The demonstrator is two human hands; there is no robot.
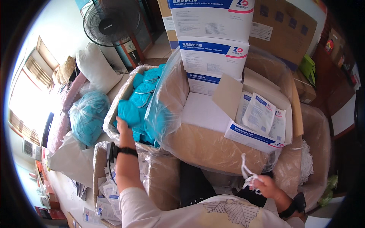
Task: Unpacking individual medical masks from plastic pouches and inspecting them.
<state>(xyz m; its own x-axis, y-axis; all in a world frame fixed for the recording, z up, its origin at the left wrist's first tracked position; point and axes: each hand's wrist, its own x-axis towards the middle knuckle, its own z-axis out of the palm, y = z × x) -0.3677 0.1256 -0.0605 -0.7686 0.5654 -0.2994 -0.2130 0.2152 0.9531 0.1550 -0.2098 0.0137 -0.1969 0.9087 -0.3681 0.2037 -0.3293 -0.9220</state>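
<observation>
My left hand (122, 124) reaches into a plastic-lined carton (110, 118) heaped with teal face masks. Its fingers are closed on the lower edge of one teal face mask (128, 112), which lies above the others. Near my body at the right, my right hand (265, 186) is closed round a small bunch of white elastic straps (249, 178). Some loops of the straps stick out above and below the fingers. An opened white-and-blue mask box (254, 135) stands ahead of the right hand, holding several flat white mask packets (259, 113).
Closed white mask boxes (213, 57) are stacked at the back on a large plastic-covered carton (213, 142). A carton of loose packets (110, 197) sits lower left, beside a tied bag of teal masks (89, 116). More white straps (306, 163) lie in a carton at right. A fan (110, 23) stands behind.
</observation>
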